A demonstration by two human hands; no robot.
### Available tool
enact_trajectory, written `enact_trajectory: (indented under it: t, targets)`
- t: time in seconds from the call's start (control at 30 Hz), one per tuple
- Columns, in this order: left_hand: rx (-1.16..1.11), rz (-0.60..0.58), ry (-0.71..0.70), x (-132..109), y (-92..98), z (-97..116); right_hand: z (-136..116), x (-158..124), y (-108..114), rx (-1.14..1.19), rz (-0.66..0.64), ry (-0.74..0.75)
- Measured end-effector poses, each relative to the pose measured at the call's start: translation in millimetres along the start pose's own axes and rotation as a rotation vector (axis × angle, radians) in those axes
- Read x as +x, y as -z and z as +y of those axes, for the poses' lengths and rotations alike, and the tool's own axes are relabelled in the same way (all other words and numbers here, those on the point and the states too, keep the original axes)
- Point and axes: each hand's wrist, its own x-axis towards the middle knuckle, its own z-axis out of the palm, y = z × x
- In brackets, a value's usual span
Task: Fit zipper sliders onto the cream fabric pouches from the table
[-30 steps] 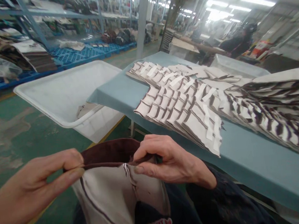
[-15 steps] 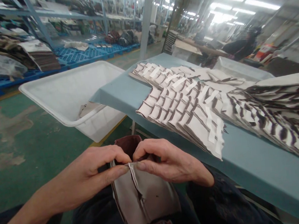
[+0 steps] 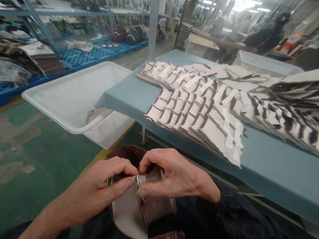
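A stitched fabric piece [image 3: 128, 210], pale outside and dark maroon inside, is held in front of my body with a seam running down its middle. My left hand [image 3: 111, 178] pinches its top edge just left of the seam, thumb in front and fingers behind. From the other side, my right hand [image 3: 169, 174] grips the same piece, its thumb lying on the seam a little lower down. The fingertips behind the edge are partly hidden by the cloth.
A blue-grey table [image 3: 124, 96] carries overlapping rows of pale, dark-edged fabric pieces [image 3: 186, 110]. Left of it stands a white plastic tub [image 3: 63, 94] with some cloth inside. Blue pallets [image 3: 88, 57] and shelving lie behind; a person [image 3: 268, 33] is at the far right.
My right thumb has moved down from the top edge along the seam. The fabric piece has shifted slightly left and its dark inside shows wider. The camera view has turned a little.
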Motion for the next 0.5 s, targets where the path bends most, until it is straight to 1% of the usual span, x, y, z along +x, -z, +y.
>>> enact_trajectory:
  t: [0.17,0.3,0.5]
  targets:
    - [0.042,-0.001,0.036,2.8,-2.4,3.4,2.3,1.1,-3.5,0.049,0.006,-0.076]
    - [0.073,0.024,0.061,1.0,-5.2,4.1,5.5,-1.2,-5.4,0.059,0.0,-0.054]
    - [0.13,0.083,0.087,-2.7,-11.3,4.1,4.6,-2.4,-5.6,-0.003,0.017,-0.027]
